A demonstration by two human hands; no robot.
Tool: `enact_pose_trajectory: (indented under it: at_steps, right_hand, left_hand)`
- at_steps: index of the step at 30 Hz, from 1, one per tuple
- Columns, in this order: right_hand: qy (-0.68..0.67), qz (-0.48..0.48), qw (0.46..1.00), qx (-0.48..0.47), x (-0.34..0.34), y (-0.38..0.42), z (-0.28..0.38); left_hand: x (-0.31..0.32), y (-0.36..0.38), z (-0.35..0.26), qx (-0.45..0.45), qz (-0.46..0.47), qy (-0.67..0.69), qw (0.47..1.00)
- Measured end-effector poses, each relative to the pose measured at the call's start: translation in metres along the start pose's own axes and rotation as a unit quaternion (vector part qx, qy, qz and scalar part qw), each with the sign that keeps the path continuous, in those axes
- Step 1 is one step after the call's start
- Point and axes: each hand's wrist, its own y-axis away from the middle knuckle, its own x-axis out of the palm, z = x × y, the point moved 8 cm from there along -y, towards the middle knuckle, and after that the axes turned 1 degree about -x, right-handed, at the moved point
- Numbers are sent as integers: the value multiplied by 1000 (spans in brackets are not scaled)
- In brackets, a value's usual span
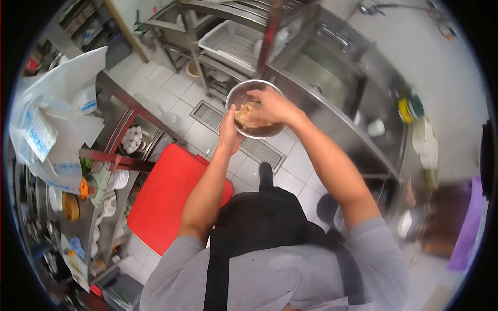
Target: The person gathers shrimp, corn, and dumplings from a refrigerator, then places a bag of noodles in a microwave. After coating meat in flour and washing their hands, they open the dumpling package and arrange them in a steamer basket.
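A round metal bowl [263, 133] is held up in front of me, above the tiled floor. My left hand [229, 130] grips its left side, with the fingers partly hidden beneath it. Inside the bowl lies a tan, lumpy food mixture [246, 115]. My right hand [275, 108] reaches into the bowl from the right, its fingers curved over and pressed against the mixture. Some of the right fingertips are hidden by the hand and the food.
A red lid or bin top [165, 199] is at my left, near shelves with stacked plates [109, 203] and a bowl of eggs [132, 140]. Steel sinks [327, 72] stand ahead right. A white rack tray [231, 44] sits ahead. A floor drain grate [207, 115] runs below.
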Motion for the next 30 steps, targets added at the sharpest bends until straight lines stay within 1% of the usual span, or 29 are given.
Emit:
enact_pose_trajectory:
  at_steps: [1, 2, 3, 4, 6, 7, 8, 10, 11, 12, 14, 15, 16, 17, 18, 19, 20, 22, 24, 26, 27, 28, 30]
  right_hand:
    - [-7, 49, 998, 45, 12, -20, -10]
    - [-11, 96, 991, 90, 19, -39, -20]
    - [-64, 89, 991, 80, 21, -56, -17]
    - [-80, 92, 991, 54, 29, -73, -14]
    - [-65, 120, 991, 4, 51, -113, -8]
    - [-8, 97, 993, -62, 41, -133, 9]
    - [-9, 107, 991, -83, 39, -149, 21]
    - [2, 40, 989, -146, 26, -180, 47]
    - [13, 48, 979, -197, 32, -200, 57]
    - [12, 54, 975, -215, 34, -219, 64]
    - [51, 98, 934, -339, 47, -249, 89]
    - [47, 151, 885, -438, 52, -273, 102]
    - [45, 152, 878, -452, 38, -291, 118]
    - [34, 143, 914, -378, 10, -317, 135]
    - [22, 133, 944, -301, -5, -346, 144]
    - [44, 102, 942, -318, 13, -381, 147]
    - [41, 102, 940, -323, 28, -406, 149]
    - [-21, 186, 918, -351, 56, -444, 165]
    - [2, 179, 921, -346, 62, -494, 182]
    - [-187, 206, 911, -305, 54, -540, 207]
    - [-163, 202, 895, -364, 58, -554, 223]
    - [-165, 208, 893, -364, 64, -572, 232]
    - [-210, 363, 872, -250, 90, -606, 241]
  left_hand:
    - [-2, -13, -6, 24, 7, 17, 1000]
    - [-4, -25, -11, 41, -9, 20, 999]
    - [-9, -32, -17, 63, -40, 20, 997]
    - [-17, -37, -23, 85, -72, 20, 994]
    - [-30, -39, -45, 112, -128, 20, 985]
    - [-29, -38, -60, 106, -159, 31, 981]
    - [-32, -39, -72, 95, -187, 40, 977]
    - [-45, -49, -100, 139, -212, 40, 966]
    - [-49, -56, -117, 157, -213, 46, 963]
    - [-54, -64, -134, 175, -214, 52, 960]
    - [-76, -81, -171, 218, -227, 52, 948]
    - [-89, -90, -190, 227, -236, 52, 943]
    - [-101, -98, -209, 236, -245, 52, 939]
    - [-108, -106, -229, 233, -249, 56, 938]
    - [-120, -116, -251, 243, -255, 53, 934]
    - [-132, -125, -274, 263, -260, 56, 927]
    - [-143, -134, -295, 277, -263, 61, 922]
    - [-167, -151, -334, 288, -256, 44, 922]
    - [-196, -163, -364, 286, -295, 54, 910]
    - [-225, -177, -390, 299, -294, 62, 906]
    - [-234, -180, -405, 318, -312, 69, 892]
    - [-244, -182, -419, 338, -330, 76, 878]
    - [-261, -194, -441, 351, -328, 103, 871]
